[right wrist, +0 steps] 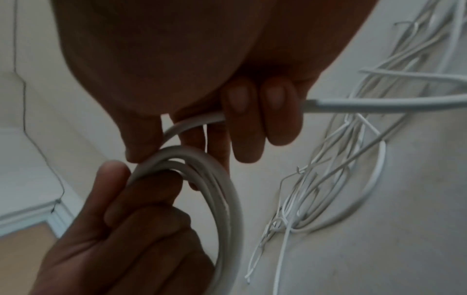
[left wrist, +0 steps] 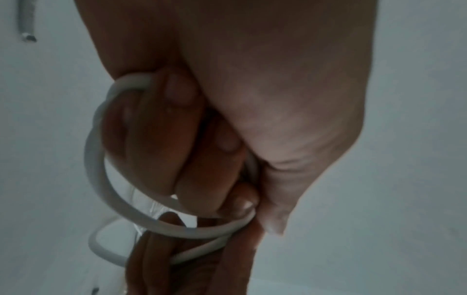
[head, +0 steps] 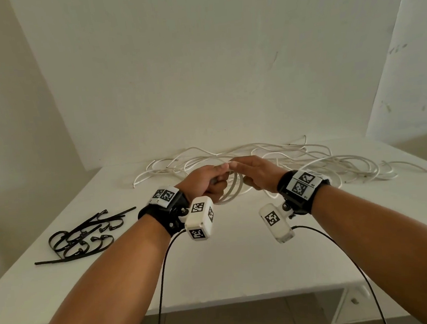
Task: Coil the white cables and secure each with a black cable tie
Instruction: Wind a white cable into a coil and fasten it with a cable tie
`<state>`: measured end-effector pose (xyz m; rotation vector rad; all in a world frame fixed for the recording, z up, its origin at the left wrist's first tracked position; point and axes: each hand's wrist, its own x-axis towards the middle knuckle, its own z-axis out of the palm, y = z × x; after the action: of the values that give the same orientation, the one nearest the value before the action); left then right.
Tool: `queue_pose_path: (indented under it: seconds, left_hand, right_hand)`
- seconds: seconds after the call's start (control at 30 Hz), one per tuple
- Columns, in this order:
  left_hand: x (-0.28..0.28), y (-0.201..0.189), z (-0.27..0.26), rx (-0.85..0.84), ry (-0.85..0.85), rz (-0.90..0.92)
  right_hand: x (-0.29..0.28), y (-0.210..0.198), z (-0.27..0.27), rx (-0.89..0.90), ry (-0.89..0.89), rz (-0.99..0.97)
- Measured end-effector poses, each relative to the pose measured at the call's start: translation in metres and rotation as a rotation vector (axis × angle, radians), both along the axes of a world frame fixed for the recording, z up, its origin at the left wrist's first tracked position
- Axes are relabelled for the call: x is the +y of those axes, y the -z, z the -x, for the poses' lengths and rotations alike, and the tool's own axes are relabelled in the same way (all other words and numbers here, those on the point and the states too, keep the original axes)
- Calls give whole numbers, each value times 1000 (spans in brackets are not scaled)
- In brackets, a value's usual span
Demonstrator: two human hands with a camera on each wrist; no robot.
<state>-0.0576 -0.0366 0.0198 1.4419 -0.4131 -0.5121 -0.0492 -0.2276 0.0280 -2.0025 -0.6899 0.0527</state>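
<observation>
My left hand (head: pixel 210 181) grips a small coil of white cable (head: pixel 231 188) above the middle of the white table (head: pixel 215 269); its curled fingers (left wrist: pixel 177 139) close round the loops (left wrist: pixel 106 179). My right hand (head: pixel 252 171) meets it from the right and holds the same cable's running end (right wrist: pixel 379 103) under curled fingers (right wrist: pixel 242 119), laying it onto the coil (right wrist: pixel 215 179). A tangle of loose white cables (head: pixel 271 157) lies behind both hands. Black cable ties (head: pixel 83 236) sit in a heap at the table's left.
A pale wall (head: pixel 200 73) rises right behind the table. The table's front edge (head: pixel 218 304) shows tiled floor below. Black camera leads (head: pixel 163 281) hang from both wrists. More loose cable (right wrist: pixel 328 179) spreads to the right of the hands.
</observation>
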Motion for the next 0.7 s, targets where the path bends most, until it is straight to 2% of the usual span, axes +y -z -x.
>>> queue_pose_path:
  seconds: [0.07, 0.2, 0.43, 0.57, 0.7]
  left_hand:
    - [1, -1, 2, 28, 37, 75]
    - [-2, 0, 6, 46, 6, 196]
    - [-17, -3, 13, 56, -131, 278]
    - [-21, -8, 14, 188, -69, 424]
    - [-25, -12, 12, 153, -42, 492]
  right_hand:
    - [1, 0, 3, 23, -12, -49]
    - [10, 2, 6, -67, 10, -84]
    - [19, 2, -1, -272, 223, -15]
    - [21, 1, -4, -261, 280, -59]
    - [20, -3, -5, -278, 310, -96]
